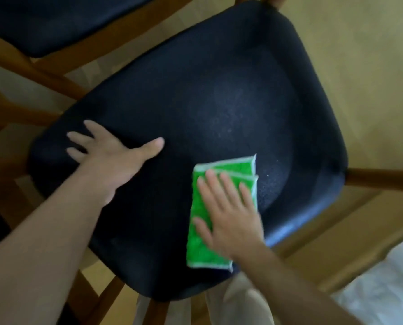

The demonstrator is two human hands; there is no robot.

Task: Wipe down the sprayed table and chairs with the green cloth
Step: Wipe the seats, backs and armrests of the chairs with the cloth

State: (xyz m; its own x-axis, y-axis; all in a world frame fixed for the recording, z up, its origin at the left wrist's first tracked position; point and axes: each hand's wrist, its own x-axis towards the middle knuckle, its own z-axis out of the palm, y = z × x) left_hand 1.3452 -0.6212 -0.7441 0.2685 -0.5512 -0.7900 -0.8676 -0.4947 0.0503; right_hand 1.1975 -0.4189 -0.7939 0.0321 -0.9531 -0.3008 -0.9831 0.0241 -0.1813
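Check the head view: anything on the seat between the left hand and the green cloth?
Nothing: in the head view only bare dark chair seat shows between the left hand and the green cloth, which the right hand presses flat.

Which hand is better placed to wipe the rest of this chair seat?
The right hand: it lies flat on the folded green cloth, pressing it to the dark seat. The left hand rests spread on the seat's edge and holds nothing.
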